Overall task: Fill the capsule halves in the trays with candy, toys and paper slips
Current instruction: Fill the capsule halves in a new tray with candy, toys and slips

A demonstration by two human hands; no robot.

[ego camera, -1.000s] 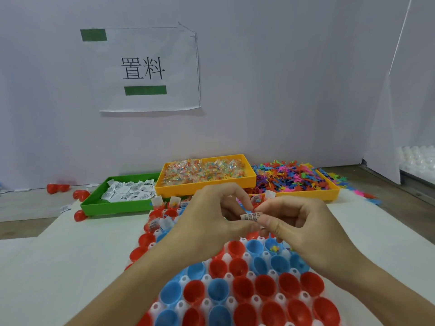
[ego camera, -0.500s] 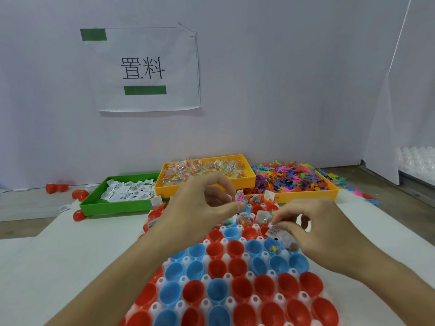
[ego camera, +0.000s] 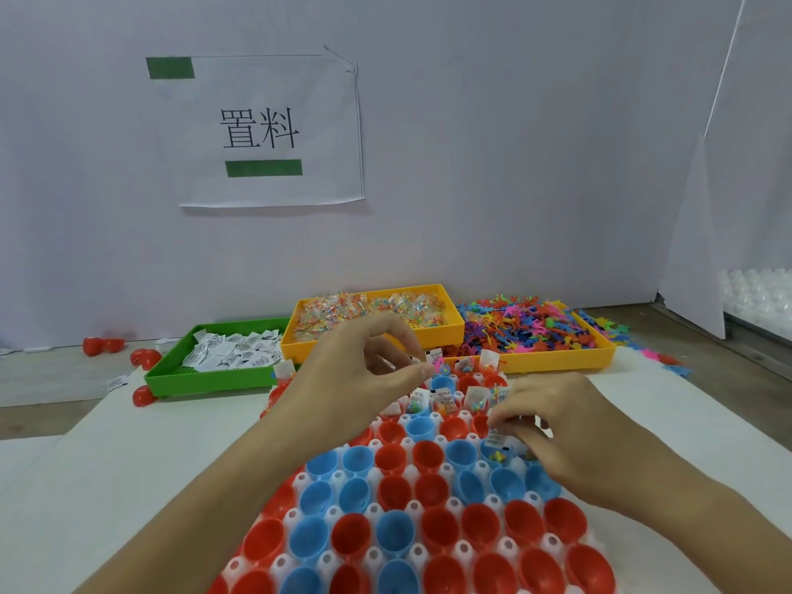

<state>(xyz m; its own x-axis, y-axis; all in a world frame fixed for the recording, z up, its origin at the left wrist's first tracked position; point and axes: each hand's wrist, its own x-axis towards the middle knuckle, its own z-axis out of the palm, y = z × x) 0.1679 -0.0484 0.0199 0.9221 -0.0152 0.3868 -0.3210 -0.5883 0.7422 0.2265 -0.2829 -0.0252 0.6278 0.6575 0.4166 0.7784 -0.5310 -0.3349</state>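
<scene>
A white tray [ego camera: 413, 508] holds rows of red and blue capsule halves [ego camera: 392, 458]; the far rows have candy and paper slips in them, the near rows look empty. My right hand [ego camera: 561, 430] pinches a paper slip [ego camera: 497, 437] down into a blue half [ego camera: 499, 455] that has a small toy inside. My left hand [ego camera: 364, 370] hovers over the far rows with thumb and forefinger together, and white slips show inside its curled fingers. Behind stand a green tray of slips [ego camera: 205, 379], a yellow tray of candy [ego camera: 437, 336] and a yellow tray of toys [ego camera: 557, 363].
Loose red capsule halves [ego camera: 103, 346] lie on the table at the left, one [ego camera: 141, 396] by the green tray's corner. A tray of white capsules [ego camera: 758, 293] sits at the far right behind a white partition [ego camera: 694, 250]. A paper sign [ego camera: 265, 130] hangs on the wall.
My hands have parted. The right hand took one slip from between them and lowered it right and nearer, into a blue half; the left hand stayed over the far rows.
</scene>
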